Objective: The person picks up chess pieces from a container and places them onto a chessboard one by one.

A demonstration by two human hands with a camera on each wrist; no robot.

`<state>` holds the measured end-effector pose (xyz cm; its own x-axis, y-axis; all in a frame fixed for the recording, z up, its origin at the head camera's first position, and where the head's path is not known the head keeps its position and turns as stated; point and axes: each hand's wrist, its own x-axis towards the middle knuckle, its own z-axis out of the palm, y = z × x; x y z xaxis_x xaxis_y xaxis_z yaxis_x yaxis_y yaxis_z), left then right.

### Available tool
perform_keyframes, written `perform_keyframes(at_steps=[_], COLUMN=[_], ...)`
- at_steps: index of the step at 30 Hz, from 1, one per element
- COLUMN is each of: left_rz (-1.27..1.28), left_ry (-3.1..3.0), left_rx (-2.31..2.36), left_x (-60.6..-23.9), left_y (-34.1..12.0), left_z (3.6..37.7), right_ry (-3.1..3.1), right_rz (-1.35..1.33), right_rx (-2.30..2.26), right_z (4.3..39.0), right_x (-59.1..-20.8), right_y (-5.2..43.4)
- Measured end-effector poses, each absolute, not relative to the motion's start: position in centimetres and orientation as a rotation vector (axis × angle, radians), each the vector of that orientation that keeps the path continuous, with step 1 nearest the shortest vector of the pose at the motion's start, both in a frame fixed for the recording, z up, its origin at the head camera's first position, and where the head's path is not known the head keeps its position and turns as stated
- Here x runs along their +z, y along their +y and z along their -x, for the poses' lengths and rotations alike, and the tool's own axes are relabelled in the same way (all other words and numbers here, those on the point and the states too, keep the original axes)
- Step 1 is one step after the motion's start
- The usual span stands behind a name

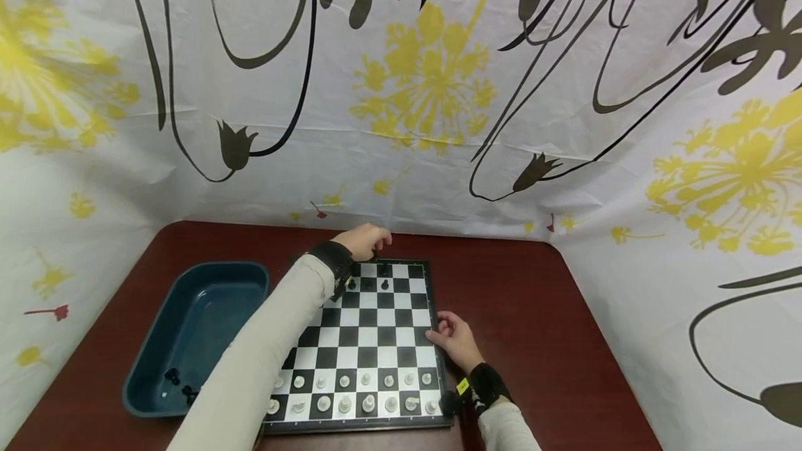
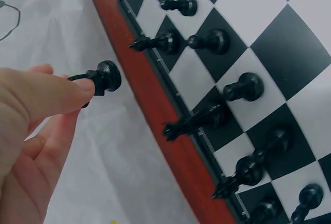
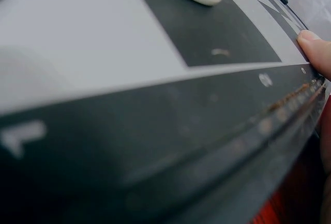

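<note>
A black-and-white chessboard [image 1: 367,336] lies on a dark red table [image 1: 526,312]. My left hand [image 1: 376,246] reaches over the board's far edge and pinches a small black chess piece [image 2: 103,76] between thumb and fingers [image 2: 62,97], just off the board over the white cloth. Several black pieces [image 2: 243,87] stand on the far rows below it. White pieces [image 1: 366,402] fill the two near rows. My right hand [image 1: 454,339] rests on the board's right edge, a fingertip [image 3: 315,50] lying on the rim [image 3: 155,131].
A dark blue tray [image 1: 156,312] sits left of the board with a few black pieces [image 1: 172,376] in its near corner. White cloth with yellow and black flowers [image 1: 426,89] walls in the table on three sides.
</note>
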<state>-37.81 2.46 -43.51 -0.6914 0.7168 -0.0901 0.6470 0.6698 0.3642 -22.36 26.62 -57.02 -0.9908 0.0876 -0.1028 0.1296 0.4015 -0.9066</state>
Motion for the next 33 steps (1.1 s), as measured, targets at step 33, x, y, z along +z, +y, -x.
perform_keyframes(at_steps=[33], left_rz=[-1.123], left_ry=[2.688], left_rx=[0.514], left_x=[-47.8], left_y=[9.7], left_z=[38.3], right_ry=[2.578], right_rz=[-0.068], right_rx=[-1.739], right_z=[21.4], right_x=[-53.7], right_y=[26.0])
